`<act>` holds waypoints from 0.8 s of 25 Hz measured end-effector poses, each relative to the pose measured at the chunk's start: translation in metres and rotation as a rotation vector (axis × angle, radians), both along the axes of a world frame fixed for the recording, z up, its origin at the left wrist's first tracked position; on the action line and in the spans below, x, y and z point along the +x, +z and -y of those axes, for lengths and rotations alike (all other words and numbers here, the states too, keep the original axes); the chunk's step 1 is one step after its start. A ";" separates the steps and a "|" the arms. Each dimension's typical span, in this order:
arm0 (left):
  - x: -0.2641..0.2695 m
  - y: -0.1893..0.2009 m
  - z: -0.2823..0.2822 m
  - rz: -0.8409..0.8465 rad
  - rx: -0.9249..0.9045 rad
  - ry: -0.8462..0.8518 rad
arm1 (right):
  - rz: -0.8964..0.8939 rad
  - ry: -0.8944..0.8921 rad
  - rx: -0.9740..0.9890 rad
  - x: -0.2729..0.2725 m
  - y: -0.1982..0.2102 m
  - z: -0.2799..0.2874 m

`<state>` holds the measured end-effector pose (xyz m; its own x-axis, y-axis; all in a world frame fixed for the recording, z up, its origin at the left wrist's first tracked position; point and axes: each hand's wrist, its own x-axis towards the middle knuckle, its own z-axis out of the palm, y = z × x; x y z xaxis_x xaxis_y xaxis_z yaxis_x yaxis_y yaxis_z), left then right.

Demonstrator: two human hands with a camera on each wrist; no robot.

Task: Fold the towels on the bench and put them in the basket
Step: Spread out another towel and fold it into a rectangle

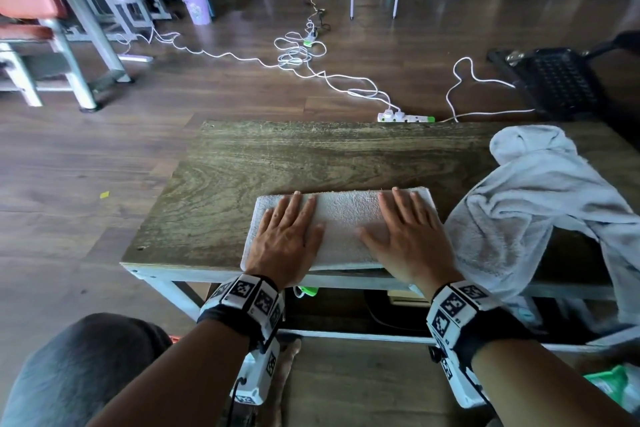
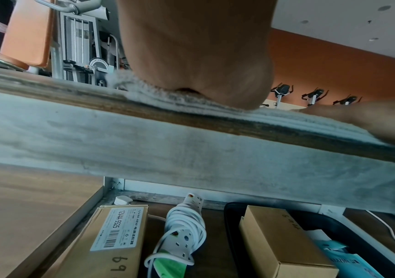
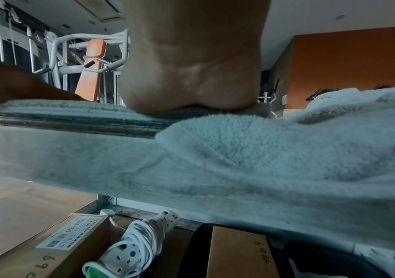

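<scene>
A folded white towel (image 1: 343, 218) lies near the front edge of the wooden bench (image 1: 277, 156). My left hand (image 1: 289, 236) presses flat on its left part and my right hand (image 1: 410, 236) presses flat on its right part, fingers straight and spread. A crumpled grey towel (image 1: 533, 204) is heaped at the bench's right end and hangs over the front edge. In the left wrist view my palm (image 2: 198, 62) rests on the towel's layered edge (image 2: 239, 116). The right wrist view shows my palm (image 3: 191, 75) on the folded towel (image 3: 72, 107), with the grey towel (image 3: 286, 146) beside it. No basket is clearly visible.
A black perforated object (image 1: 554, 80) sits on the floor beyond the bench's right end. White cables and a power strip (image 1: 405, 117) lie behind the bench. Under the bench are cardboard boxes (image 2: 110, 240) and a coiled extension lead (image 2: 182, 229). Gym machines (image 1: 69, 28) stand far left.
</scene>
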<state>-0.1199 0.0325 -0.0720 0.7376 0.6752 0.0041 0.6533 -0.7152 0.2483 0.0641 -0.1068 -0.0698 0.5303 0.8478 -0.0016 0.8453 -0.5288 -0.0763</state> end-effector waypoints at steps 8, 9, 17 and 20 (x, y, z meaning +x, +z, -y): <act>-0.013 0.001 -0.005 -0.034 -0.017 0.094 | -0.077 -0.136 0.027 -0.005 -0.002 0.009; -0.012 0.000 -0.004 -0.032 -0.015 0.102 | -0.067 -0.120 0.037 -0.008 0.000 0.010; -0.009 0.007 0.005 -0.092 -0.022 0.206 | -0.051 0.276 0.214 -0.039 0.021 0.024; -0.013 0.023 0.015 -0.134 0.110 0.227 | -0.157 0.214 0.168 -0.030 0.016 0.030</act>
<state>-0.1325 0.0173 -0.0490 0.5664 0.8241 -0.0008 0.8217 -0.5647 0.0778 0.0341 -0.1367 -0.0540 0.3444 0.9353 0.0805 0.9069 -0.3094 -0.2860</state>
